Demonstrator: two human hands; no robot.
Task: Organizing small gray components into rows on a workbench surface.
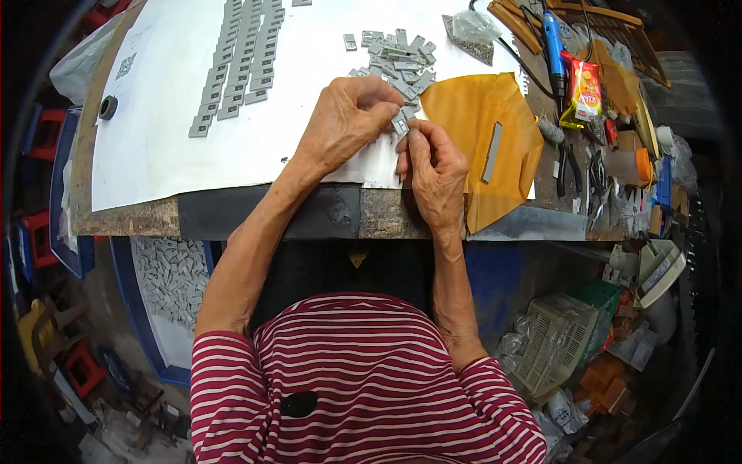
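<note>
Near the table's front edge, my left hand (352, 120) and my right hand (435, 162) meet over the white sheet (309, 77). Between their fingertips is a small grey rectangular piece (399, 124), pinched from both sides. A loose pile of like grey pieces (398, 58) lies just beyond my hands. To the left, more grey pieces (236, 66) are laid in long overlapping rows. A brown paper sheet (448, 100) sits beside my right hand, with a flat grey bar (491, 152) on it.
At the right are a blue pen-shaped tool (554, 50), a red-and-yellow packet (583, 91) and black-handled pliers (570, 166). A clear bag of small bits (471, 42) lies at the back. Below left, a blue tray (151, 325) holds many grey pieces. A black ring (108, 107) rests far left.
</note>
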